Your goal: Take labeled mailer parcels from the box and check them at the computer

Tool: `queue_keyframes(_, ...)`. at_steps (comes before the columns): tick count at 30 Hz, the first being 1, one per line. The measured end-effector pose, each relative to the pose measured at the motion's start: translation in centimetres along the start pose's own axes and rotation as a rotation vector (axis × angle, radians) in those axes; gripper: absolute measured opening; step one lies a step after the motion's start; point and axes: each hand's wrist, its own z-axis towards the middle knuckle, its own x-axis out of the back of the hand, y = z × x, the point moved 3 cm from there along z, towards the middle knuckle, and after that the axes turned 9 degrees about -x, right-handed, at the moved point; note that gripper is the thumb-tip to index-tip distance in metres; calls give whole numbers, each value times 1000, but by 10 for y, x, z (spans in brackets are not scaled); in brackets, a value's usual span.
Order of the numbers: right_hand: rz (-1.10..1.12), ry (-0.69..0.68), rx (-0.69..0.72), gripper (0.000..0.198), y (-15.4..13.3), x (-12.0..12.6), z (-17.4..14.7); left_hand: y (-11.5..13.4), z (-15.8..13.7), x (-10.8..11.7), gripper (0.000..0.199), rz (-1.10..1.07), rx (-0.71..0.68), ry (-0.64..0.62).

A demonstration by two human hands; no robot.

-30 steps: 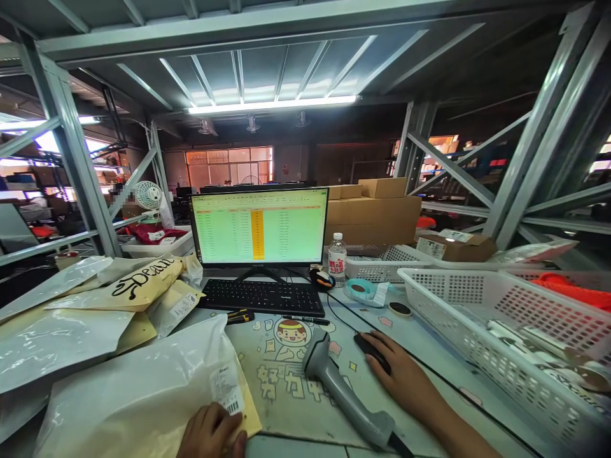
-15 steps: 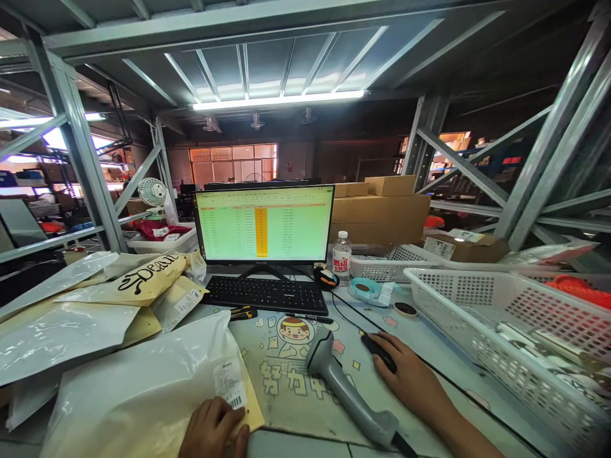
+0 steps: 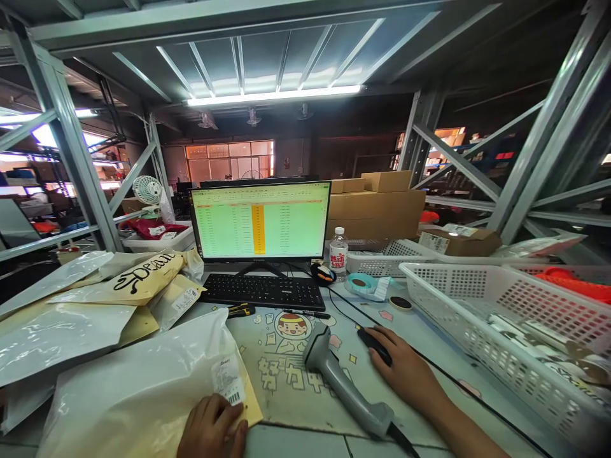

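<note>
At the bottom left, my left hand (image 3: 210,425) is closed at the lower edge of a plump white-and-yellow mailing bag (image 3: 138,375), its bent fingers just below the printed label (image 3: 228,380). The underside of that hand is hidden. My right hand (image 3: 405,369) is wrapped over a black computer mouse (image 3: 376,345) on the desk mat. Between my hands lies a grey barcode scanner (image 3: 346,385), untouched, with its head toward the monitor. The monitor (image 3: 229,226) displays a spreadsheet with one orange column, and a black keyboard (image 3: 265,291) sits before it.
More mailing bags (image 3: 71,331) are piled on the left. To the right stand a white perforated basket (image 3: 453,318), a water bottle (image 3: 338,254) and a blue tape roll (image 3: 359,283). A utility knife (image 3: 242,310) and a pen (image 3: 305,313) lie below the keyboard. Cardboard boxes (image 3: 377,210) stand behind.
The whole view has shifted slightly, so everything appears a little farther left and up. Both hands keep their places on the mailing bag and the mouse.
</note>
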Motion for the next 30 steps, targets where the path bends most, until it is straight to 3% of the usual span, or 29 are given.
queue_keyframes(30, -41, -8, -1, 56, -11, 8, -2, 2, -1, 6, 37, -68, 50, -35)
